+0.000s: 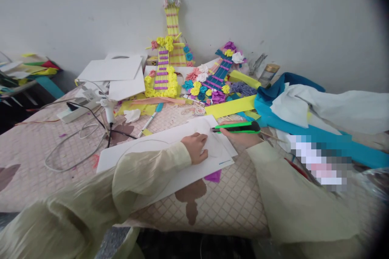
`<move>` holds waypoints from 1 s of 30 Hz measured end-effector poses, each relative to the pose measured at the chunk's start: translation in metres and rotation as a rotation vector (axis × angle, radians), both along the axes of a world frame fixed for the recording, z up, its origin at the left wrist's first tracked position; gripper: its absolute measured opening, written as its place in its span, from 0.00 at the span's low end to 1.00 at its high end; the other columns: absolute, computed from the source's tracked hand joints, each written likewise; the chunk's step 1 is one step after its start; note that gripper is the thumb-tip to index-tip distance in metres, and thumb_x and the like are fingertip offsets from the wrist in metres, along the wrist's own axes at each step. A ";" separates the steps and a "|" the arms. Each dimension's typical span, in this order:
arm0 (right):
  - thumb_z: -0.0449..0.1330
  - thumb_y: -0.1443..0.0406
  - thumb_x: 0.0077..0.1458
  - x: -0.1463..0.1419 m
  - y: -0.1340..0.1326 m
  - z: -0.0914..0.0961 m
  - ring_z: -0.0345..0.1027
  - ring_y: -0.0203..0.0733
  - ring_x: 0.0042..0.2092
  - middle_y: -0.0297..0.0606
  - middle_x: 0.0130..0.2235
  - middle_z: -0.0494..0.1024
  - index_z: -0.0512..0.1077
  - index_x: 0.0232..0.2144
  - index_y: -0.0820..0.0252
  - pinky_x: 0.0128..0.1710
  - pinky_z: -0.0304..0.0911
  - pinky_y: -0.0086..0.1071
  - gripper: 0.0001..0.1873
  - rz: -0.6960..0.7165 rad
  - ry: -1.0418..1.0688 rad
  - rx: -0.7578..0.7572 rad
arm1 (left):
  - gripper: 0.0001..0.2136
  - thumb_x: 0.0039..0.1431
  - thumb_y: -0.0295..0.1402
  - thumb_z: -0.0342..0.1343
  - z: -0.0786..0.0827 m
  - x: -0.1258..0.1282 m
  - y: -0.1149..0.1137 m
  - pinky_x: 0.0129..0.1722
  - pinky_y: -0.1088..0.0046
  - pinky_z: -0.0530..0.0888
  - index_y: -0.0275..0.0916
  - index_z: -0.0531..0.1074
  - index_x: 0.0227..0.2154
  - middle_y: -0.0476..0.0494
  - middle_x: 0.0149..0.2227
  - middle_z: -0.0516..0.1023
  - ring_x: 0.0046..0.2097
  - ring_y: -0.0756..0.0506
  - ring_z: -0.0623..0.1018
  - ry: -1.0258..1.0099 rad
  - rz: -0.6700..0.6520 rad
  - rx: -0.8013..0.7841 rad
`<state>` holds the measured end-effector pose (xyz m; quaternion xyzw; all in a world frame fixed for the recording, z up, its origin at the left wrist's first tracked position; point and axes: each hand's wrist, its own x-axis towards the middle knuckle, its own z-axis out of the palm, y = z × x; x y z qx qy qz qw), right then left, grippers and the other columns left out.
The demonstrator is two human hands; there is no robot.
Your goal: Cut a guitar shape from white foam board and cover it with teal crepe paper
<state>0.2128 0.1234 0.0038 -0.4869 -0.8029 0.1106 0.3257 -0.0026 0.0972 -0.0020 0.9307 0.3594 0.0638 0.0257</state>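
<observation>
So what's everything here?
utility knife: 1, green and black, centre
paperboard: several, white, centre and back left
flowered crafts: 3, mainly yellow or blue, back
glue gun: 1, white, left
power strip: 1, white, left
pen: 1, white and blue, left
yarn: 1 bundle, bluish, back
jar: 1, gold and clear, back
paper pieces: several, blue, yellow, white, right
tablecloth: 1, pinkish, underneath
wall: 1, grey, back
left hand: 1, on paperboard
right hand: 1, gripping utility knife
</observation>
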 end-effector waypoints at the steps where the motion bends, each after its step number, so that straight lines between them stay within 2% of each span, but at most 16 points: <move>1: 0.54 0.61 0.50 -0.001 -0.003 0.002 0.70 0.45 0.41 0.36 0.34 0.77 0.71 0.30 0.54 0.45 0.64 0.41 0.07 0.001 0.011 -0.006 | 0.20 0.52 0.37 0.43 0.000 0.000 0.000 0.46 0.67 0.69 0.29 0.66 0.44 0.39 0.49 0.67 0.47 0.41 0.68 -0.006 0.002 -0.001; 7: 0.54 0.64 0.50 -0.011 -0.017 0.017 0.71 0.42 0.35 0.35 0.32 0.78 0.72 0.29 0.56 0.36 0.68 0.34 0.07 0.018 0.061 -0.054 | 0.22 0.49 0.36 0.44 0.000 -0.002 0.000 0.48 0.68 0.68 0.30 0.65 0.46 0.40 0.50 0.66 0.49 0.42 0.67 -0.028 0.004 -0.028; 11: 0.54 0.65 0.49 -0.014 -0.021 0.024 0.71 0.42 0.32 0.35 0.27 0.77 0.72 0.27 0.57 0.33 0.67 0.34 0.06 0.020 0.062 -0.092 | 0.23 0.49 0.36 0.44 0.000 -0.002 0.000 0.49 0.67 0.67 0.29 0.64 0.47 0.40 0.51 0.66 0.49 0.41 0.66 -0.021 0.001 -0.044; 16: 0.55 0.64 0.48 -0.012 -0.024 0.022 0.72 0.44 0.34 0.36 0.32 0.78 0.72 0.28 0.57 0.35 0.68 0.34 0.07 -0.010 0.081 -0.042 | 0.24 0.48 0.35 0.45 0.002 -0.002 0.000 0.48 0.68 0.67 0.28 0.64 0.47 0.40 0.51 0.65 0.49 0.41 0.66 -0.022 0.005 -0.056; 21: 0.55 0.64 0.48 -0.013 -0.027 0.017 0.72 0.42 0.33 0.34 0.30 0.78 0.73 0.28 0.57 0.34 0.69 0.33 0.07 -0.019 0.077 -0.010 | 0.23 0.47 0.35 0.45 0.004 -0.002 -0.002 0.48 0.68 0.67 0.29 0.64 0.46 0.39 0.51 0.65 0.49 0.41 0.66 -0.018 0.001 -0.061; 25: 0.55 0.64 0.48 -0.014 -0.031 0.018 0.72 0.44 0.36 0.35 0.32 0.79 0.73 0.29 0.57 0.37 0.69 0.36 0.07 -0.050 0.078 0.020 | 0.22 0.47 0.35 0.45 0.005 -0.001 -0.002 0.47 0.67 0.67 0.31 0.64 0.46 0.39 0.51 0.66 0.49 0.41 0.66 -0.011 0.008 -0.066; 30: 0.55 0.64 0.48 -0.014 -0.037 0.019 0.72 0.43 0.35 0.34 0.33 0.78 0.74 0.29 0.56 0.36 0.69 0.36 0.08 -0.041 0.061 0.031 | 0.21 0.47 0.35 0.46 0.004 0.000 -0.002 0.48 0.68 0.67 0.31 0.64 0.46 0.40 0.50 0.66 0.49 0.41 0.66 -0.017 0.016 -0.066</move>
